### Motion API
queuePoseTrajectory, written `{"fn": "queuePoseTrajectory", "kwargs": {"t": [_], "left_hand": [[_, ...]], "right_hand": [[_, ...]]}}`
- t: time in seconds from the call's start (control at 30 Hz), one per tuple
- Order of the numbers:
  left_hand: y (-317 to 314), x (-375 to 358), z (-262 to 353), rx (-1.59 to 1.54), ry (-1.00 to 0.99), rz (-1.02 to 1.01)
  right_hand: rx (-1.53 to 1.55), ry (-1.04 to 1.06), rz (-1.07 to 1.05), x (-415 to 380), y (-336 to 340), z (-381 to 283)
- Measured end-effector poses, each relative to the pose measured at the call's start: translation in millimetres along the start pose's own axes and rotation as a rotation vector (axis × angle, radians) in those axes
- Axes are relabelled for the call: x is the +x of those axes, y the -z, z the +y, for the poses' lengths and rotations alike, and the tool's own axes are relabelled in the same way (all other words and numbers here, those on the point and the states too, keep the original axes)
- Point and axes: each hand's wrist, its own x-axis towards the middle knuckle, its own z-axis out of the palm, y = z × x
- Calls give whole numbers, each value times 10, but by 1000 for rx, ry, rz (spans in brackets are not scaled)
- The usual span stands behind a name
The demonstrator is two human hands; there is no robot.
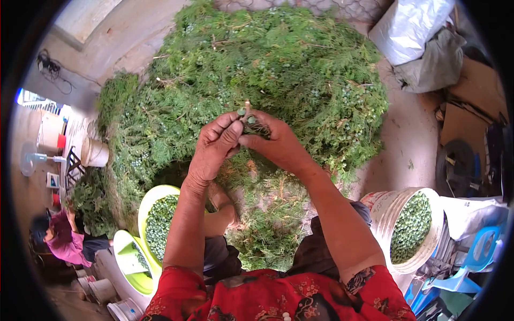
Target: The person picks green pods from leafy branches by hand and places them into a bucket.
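My left hand [218, 143] and my right hand [278, 140] meet in front of me, over the near edge of a large heap of evergreen branches [278, 64]. Between the fingers of both is a short evergreen twig [247, 107] with a pale cut end and a few small round green cones on it. My left thumb presses against the twig, and the right thumb and fingers close round its other side. Part of the twig is hidden by my fingers. Leafy scraps [273, 224] lie on the ground between my knees.
To my left stand a lime-green basin [143, 214] of green cones and a second green tub [120, 251]. A white bucket [383, 214] full of cones is at my right, near a blue chair [479, 257]. A person in pink [67, 238] sits at far left.
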Motion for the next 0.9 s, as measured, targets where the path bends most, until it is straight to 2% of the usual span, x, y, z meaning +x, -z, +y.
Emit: {"fn": "queuePoseTrajectory", "kwargs": {"t": [0.03, 0.1, 0.2, 0.27, 0.3, 0.33, 0.4, 0.43, 0.47, 0.5, 0.53, 0.57, 0.6, 0.63, 0.7, 0.77, 0.83, 0.9], "left_hand": [[65, -21, 2, -132, 37, -62], [32, -57, -19, -127, 51, 48], [138, -32, -87, 49, -35, 102], [150, -47, -69, 162, 29, 179], [167, -71, -34, 160, 48, 166], [214, -51, -95, 149, -22, 175], [283, -32, -172, 49, -3, 134], [296, 22, -328, 33, -91, 156], [299, 112, -507, 147, -320, 180], [303, 87, -501, 147, -321, 203], [263, 54, -452, 314, -300, 256], [229, 58, -440, 477, -271, 301], [239, 114, -539, 338, -404, 332], [273, 93, -448, 332, -403, 329], [439, -21, -125, -441, 70, 392], [703, -29, -172, -761, 99, 324], [755, -34, -172, -853, 128, 224], [703, -22, -198, -754, 188, 138]], "right_hand": [[-16, -14, -26, 21, 5, -19], [-32, -32, -69, 49, -26, 9], [-101, -8, 35, 89, -91, 147], [-314, -23, -2, 121, -39, 207], [-313, -21, -14, 146, -60, 187], [-304, -19, -41, 146, -81, 140], [-398, -40, -68, 181, -75, 133], [-422, -65, -56, 183, -94, 149], [-408, -63, -96, 181, -167, 126], [-276, -135, -26, 174, -202, 86], [-149, -205, 53, 187, -214, 69], [-154, -209, 48, 213, -198, 101], [-213, -205, 71, 232, -167, 149], [-271, -200, 98, 242, -143, 180], [-181, -190, 109, 267, -262, 123], [-101, -154, 129, 207, -310, 5], [-21, -162, 66, 214, -299, 48], [57, -193, 22, 238, -269, 114]]}}
